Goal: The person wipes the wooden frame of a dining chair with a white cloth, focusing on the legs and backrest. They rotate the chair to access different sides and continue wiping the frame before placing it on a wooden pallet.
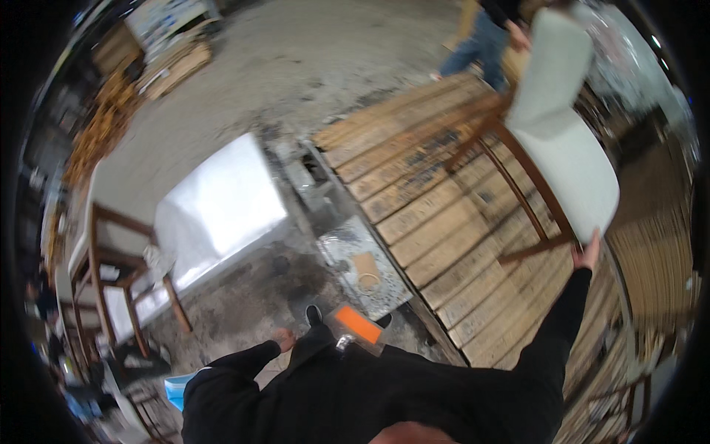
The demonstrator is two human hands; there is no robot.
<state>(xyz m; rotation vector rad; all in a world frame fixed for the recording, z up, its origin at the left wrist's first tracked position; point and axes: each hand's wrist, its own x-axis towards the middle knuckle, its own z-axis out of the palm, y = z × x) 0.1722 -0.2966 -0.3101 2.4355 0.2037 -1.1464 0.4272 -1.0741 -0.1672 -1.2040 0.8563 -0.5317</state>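
My right hand [586, 254] reaches out to the right and grips the front edge of a white upholstered chair [569, 140] with brown wooden legs. The chair is tilted on its side over a slatted wooden platform [436, 222]. Another person's hand [520, 35] at the top holds the chair's backrest. My left hand [283, 340] hangs low by my body, fingers loose, holding nothing. Both my arms are in black sleeves.
A person in jeans [481, 41] stands beyond the platform. A white block [222, 203] lies on the concrete floor at centre left. More wooden chairs [118, 274] stand at the left. Stacked boards [170, 66] lie at the top left, timber stacks [651, 251] at the right.
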